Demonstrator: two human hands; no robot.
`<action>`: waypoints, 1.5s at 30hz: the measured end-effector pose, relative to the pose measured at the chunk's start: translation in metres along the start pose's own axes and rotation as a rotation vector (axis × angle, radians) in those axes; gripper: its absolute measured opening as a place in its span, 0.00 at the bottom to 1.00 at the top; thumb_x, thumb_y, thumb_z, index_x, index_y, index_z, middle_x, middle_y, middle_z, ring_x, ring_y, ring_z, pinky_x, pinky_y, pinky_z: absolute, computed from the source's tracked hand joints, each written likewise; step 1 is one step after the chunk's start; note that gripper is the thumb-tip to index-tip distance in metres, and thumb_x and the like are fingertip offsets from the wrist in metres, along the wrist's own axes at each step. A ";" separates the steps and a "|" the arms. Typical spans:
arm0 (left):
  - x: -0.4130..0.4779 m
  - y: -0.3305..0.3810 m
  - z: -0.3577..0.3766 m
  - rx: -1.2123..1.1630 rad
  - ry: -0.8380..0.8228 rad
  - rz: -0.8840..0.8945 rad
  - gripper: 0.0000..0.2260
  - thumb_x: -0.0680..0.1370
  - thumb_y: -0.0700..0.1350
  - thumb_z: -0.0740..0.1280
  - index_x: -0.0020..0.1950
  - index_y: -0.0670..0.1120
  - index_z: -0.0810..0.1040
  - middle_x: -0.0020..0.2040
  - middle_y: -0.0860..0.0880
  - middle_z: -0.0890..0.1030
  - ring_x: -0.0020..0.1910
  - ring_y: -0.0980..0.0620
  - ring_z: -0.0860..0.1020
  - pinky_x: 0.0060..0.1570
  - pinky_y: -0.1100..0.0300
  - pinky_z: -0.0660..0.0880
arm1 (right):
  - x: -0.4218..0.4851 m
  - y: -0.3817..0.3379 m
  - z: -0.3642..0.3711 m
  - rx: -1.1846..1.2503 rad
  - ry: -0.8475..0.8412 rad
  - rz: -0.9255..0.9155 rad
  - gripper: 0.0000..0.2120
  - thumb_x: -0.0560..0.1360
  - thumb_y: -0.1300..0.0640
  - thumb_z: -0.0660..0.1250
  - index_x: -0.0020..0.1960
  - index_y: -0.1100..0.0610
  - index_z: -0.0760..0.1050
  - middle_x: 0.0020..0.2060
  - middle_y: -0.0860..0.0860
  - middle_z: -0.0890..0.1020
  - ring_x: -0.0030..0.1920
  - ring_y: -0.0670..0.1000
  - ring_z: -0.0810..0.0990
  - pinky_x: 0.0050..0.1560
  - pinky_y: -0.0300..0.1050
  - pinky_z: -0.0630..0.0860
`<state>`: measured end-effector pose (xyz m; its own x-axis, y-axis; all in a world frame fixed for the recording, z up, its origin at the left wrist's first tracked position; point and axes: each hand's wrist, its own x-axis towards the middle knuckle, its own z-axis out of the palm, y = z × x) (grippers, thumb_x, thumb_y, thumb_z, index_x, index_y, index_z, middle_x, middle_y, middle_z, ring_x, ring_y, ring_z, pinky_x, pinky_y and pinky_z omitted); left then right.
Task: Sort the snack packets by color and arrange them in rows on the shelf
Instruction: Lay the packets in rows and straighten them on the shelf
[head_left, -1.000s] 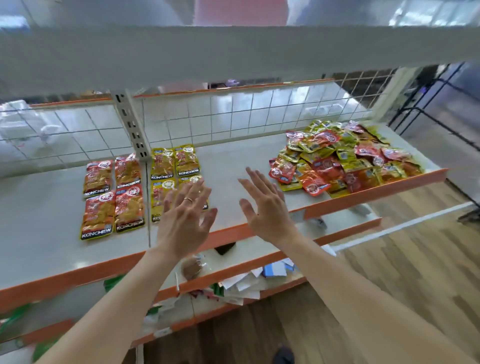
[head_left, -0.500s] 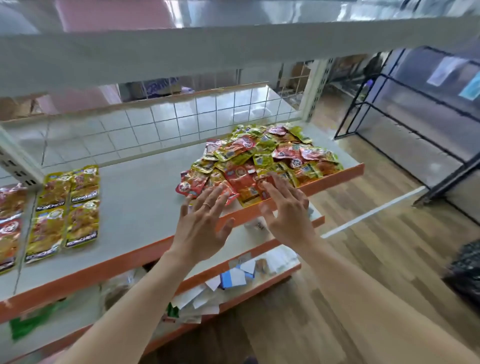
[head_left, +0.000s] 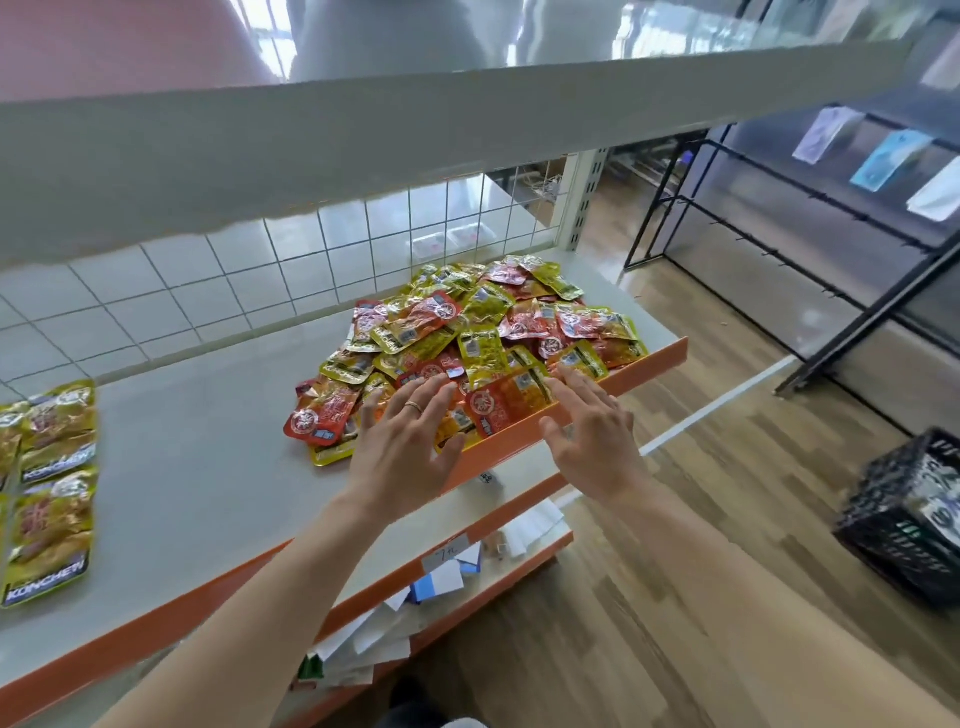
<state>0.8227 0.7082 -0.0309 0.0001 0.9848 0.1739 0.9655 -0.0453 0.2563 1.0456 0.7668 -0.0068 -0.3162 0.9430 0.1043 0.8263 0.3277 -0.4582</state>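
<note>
Left hand (head_left: 410, 441) and right hand (head_left: 592, 436) splayed, empty, fingertips over the packet pile (head_left: 478, 332).

1. The shelf (head_left: 208, 467) is a flat grey board with an orange front lip and a white wire grid (head_left: 260, 280) along its back.
2. A loose pile of red and yellow snack packets (head_left: 467, 332) lies at its right end, reaching the front lip.
3. At the left edge, yellow packets (head_left: 52, 488) lie flat in tidy rows, well apart from the pile.

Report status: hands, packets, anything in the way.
Open, fingers spread, nothing held: left hand, right hand. Both over near edge of the mixed red-and-yellow packet pile; yellow rows laid at left. Nothing between hands and pile.
</note>
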 end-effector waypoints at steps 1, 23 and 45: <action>0.006 0.001 0.001 -0.008 0.018 0.011 0.29 0.79 0.62 0.53 0.77 0.51 0.66 0.77 0.52 0.69 0.77 0.50 0.64 0.74 0.42 0.53 | 0.004 0.003 -0.003 0.001 0.007 0.009 0.25 0.81 0.52 0.64 0.76 0.50 0.66 0.79 0.46 0.61 0.79 0.48 0.56 0.76 0.60 0.51; 0.079 0.042 -0.008 -0.912 -0.110 -0.415 0.06 0.71 0.47 0.79 0.45 0.49 0.87 0.43 0.53 0.83 0.43 0.56 0.80 0.45 0.64 0.76 | 0.081 0.059 -0.018 0.158 -0.005 -0.042 0.19 0.79 0.62 0.66 0.69 0.54 0.76 0.69 0.52 0.76 0.71 0.54 0.71 0.72 0.60 0.66; -0.006 0.044 -0.052 -1.612 0.502 -1.019 0.22 0.68 0.38 0.75 0.61 0.42 0.79 0.51 0.43 0.85 0.43 0.48 0.85 0.37 0.58 0.81 | 0.195 0.038 0.017 -0.463 -0.393 -1.165 0.47 0.62 0.68 0.73 0.74 0.37 0.65 0.69 0.42 0.75 0.66 0.55 0.70 0.55 0.57 0.75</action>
<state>0.8513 0.6916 0.0289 -0.6464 0.6244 -0.4386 -0.5341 0.0403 0.8445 1.0072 0.9620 -0.0184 -0.9968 0.0412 -0.0683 0.0359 0.9964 0.0764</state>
